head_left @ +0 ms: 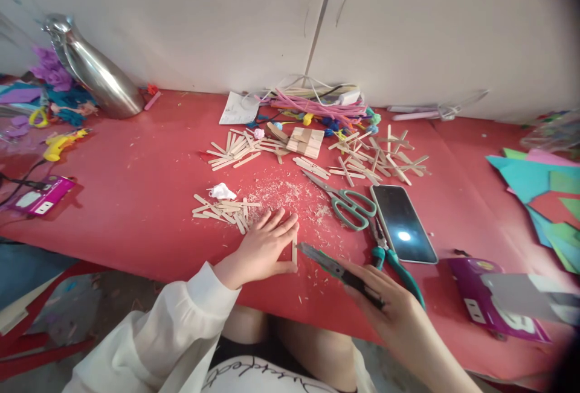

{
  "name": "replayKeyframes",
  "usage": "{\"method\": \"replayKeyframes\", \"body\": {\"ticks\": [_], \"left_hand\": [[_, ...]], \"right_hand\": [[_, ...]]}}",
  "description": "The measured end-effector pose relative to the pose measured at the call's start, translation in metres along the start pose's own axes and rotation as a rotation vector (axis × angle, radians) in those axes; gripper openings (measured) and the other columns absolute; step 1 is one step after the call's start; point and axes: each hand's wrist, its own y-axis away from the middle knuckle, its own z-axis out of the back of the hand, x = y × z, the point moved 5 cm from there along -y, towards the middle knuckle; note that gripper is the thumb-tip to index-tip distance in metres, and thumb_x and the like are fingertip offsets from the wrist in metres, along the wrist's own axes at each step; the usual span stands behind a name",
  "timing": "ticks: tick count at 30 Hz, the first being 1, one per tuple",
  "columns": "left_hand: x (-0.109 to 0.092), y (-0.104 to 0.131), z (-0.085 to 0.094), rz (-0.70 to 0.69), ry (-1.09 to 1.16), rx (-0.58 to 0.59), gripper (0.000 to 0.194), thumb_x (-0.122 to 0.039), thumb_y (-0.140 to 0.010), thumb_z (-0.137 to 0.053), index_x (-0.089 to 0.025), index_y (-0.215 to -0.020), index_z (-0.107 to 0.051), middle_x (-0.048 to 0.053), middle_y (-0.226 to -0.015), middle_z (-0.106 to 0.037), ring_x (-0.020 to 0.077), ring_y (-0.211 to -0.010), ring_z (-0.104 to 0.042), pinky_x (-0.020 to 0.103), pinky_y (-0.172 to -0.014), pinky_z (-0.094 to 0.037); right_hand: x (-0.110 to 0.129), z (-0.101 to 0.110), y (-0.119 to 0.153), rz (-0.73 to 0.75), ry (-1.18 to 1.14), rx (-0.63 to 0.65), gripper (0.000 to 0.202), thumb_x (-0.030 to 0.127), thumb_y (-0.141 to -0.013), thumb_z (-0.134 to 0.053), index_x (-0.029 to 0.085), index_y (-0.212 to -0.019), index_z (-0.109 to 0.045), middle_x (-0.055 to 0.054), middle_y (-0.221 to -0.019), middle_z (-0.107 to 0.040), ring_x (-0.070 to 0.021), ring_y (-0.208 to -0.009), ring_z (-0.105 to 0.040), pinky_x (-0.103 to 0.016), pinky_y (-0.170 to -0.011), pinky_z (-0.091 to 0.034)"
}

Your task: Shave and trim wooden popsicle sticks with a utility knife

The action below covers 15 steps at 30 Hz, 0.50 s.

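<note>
My left hand (pixel 263 245) lies on the red table, its thumb and index finger pinning a wooden craft stick (pixel 294 249) at both ends. The stick stands lengthwise toward me. Wrapped in my right hand (pixel 385 296) is a utility knife (pixel 338 269). Its blade points left, with the tip at or very near the stick's right edge; I cannot tell whether they touch. Pale wood shavings (pixel 290 194) are scattered beyond my left hand and around the knife. Just past my left fingers is a small pile of craft sticks (pixel 226 210).
Green-handled scissors (pixel 351 206), pliers (pixel 385 248) and a phone (pixel 404 224) lie right of the shavings. More craft sticks (pixel 235 148) and pink pipe cleaners (pixel 317 106) lie farther back. A steel jug (pixel 97 73) stands back left. Purple boxes (pixel 492 296) and coloured paper (pixel 544 194) are at right.
</note>
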Motion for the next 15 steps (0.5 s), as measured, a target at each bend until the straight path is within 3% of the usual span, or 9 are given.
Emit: {"method": "replayKeyframes", "body": {"ticks": [5, 9, 12, 15], "left_hand": [[0.0, 0.0, 0.001, 0.003, 0.0, 0.007, 0.072, -0.061, -0.08, -0.042, -0.017, -0.136, -0.03, 0.004, -0.144, -0.022, 0.0267, -0.133, -0.01, 0.043, -0.107, -0.009], [-0.001, 0.0, 0.002, 0.005, 0.01, 0.013, 0.072, -0.062, -0.08, -0.039, -0.016, -0.135, -0.031, 0.005, -0.144, -0.022, 0.0268, -0.133, -0.01, 0.042, -0.108, -0.009], [-0.001, 0.0, 0.002, 0.004, 0.011, 0.012, 0.072, -0.063, -0.08, -0.037, -0.016, -0.135, -0.031, 0.004, -0.144, -0.023, 0.0264, -0.133, -0.01, 0.042, -0.107, -0.01], [0.0, 0.0, 0.001, 0.006, 0.002, 0.01, 0.071, -0.061, -0.081, -0.04, -0.017, -0.135, -0.03, 0.004, -0.144, -0.022, 0.0263, -0.133, -0.01, 0.042, -0.107, -0.01]], "right_hand": [[0.014, 0.002, 0.007, 0.259, 0.205, -0.136, 0.03, 0.024, -0.085, -0.042, 0.022, -0.107, -0.062, -0.006, -0.091, -0.067, -0.0132, -0.072, -0.065, -0.018, -0.054, -0.052], [0.019, -0.001, 0.015, 0.42, 0.361, -0.216, 0.03, 0.016, -0.084, -0.042, 0.019, -0.105, -0.064, -0.008, -0.093, -0.068, -0.015, -0.075, -0.066, -0.018, -0.053, -0.052], [0.013, -0.005, 0.015, 0.316, 0.249, -0.169, 0.031, 0.018, -0.084, -0.044, 0.018, -0.109, -0.062, -0.009, -0.095, -0.067, -0.015, -0.075, -0.066, -0.019, -0.055, -0.052], [0.003, -0.007, 0.009, 0.026, -0.011, -0.071, 0.032, 0.029, -0.083, -0.047, 0.017, -0.108, -0.062, -0.008, -0.094, -0.068, -0.0169, -0.08, -0.065, -0.023, -0.063, -0.054]]}}
